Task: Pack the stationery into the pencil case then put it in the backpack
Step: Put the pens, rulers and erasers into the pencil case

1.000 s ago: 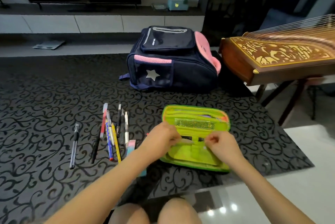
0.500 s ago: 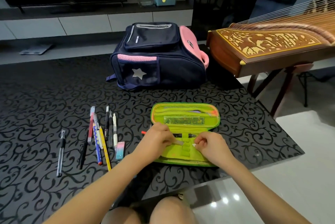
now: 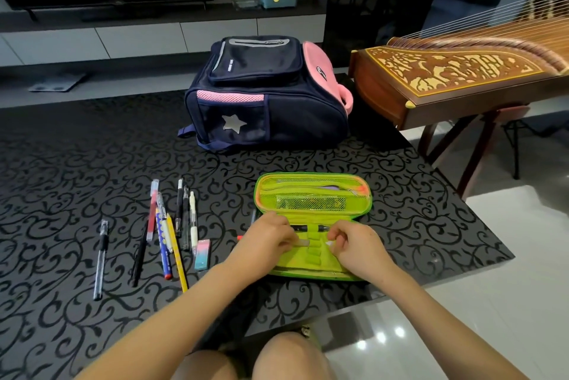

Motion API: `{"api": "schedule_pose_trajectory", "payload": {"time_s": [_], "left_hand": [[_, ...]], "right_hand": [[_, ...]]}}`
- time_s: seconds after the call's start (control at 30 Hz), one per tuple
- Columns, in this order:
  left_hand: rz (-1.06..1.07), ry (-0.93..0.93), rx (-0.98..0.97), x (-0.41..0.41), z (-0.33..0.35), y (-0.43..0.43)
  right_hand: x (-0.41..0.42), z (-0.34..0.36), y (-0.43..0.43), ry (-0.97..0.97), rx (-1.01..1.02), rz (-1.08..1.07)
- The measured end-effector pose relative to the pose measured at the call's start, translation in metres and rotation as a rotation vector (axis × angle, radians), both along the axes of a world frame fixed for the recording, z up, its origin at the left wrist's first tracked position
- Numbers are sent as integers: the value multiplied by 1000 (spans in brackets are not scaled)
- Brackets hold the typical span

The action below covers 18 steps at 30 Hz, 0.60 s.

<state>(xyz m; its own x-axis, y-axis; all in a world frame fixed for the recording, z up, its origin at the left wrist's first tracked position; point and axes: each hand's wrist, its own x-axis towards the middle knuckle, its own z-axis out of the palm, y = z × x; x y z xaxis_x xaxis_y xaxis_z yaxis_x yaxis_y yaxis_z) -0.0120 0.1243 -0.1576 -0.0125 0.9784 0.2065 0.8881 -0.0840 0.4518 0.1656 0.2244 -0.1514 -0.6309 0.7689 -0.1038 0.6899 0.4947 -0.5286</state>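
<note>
A lime-green pencil case point(image 3: 314, 195) lies open on the black patterned mat. My left hand point(image 3: 267, 241) and my right hand point(image 3: 354, 244) are over its lower half, both pinching a pale pen point(image 3: 303, 243) that passes through the elastic loops. A dark pen point(image 3: 300, 228) sits in the loops just above. Several pens and pencils point(image 3: 172, 225) lie in a row to the left, with a pink-and-teal eraser point(image 3: 202, 254) and a lone black pen point(image 3: 100, 258). A navy and pink backpack point(image 3: 264, 93) lies behind the case.
A wooden zither point(image 3: 462, 77) on a stand is at the right. The mat point(image 3: 77, 164) ends near the white tiled floor point(image 3: 492, 302) at the front right. A TV console runs along the back wall. My knees show at the bottom.
The view has shifted so everything sits a little left and lower. Both hands stay on the pale pen at the loops; its tip now shows past the loops by my right hand.
</note>
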Motion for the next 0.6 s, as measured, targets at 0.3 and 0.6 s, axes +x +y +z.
{"api": "schedule_pose_trajectory", "payload": {"time_s": [0.3, 0.6], "left_hand": [[72, -134, -31, 20, 5, -1], [326, -78, -37, -24, 2, -59]], "right_hand": [[5, -3, 4, 34, 6, 52], [8, -5, 10, 48, -40, 101]]}}
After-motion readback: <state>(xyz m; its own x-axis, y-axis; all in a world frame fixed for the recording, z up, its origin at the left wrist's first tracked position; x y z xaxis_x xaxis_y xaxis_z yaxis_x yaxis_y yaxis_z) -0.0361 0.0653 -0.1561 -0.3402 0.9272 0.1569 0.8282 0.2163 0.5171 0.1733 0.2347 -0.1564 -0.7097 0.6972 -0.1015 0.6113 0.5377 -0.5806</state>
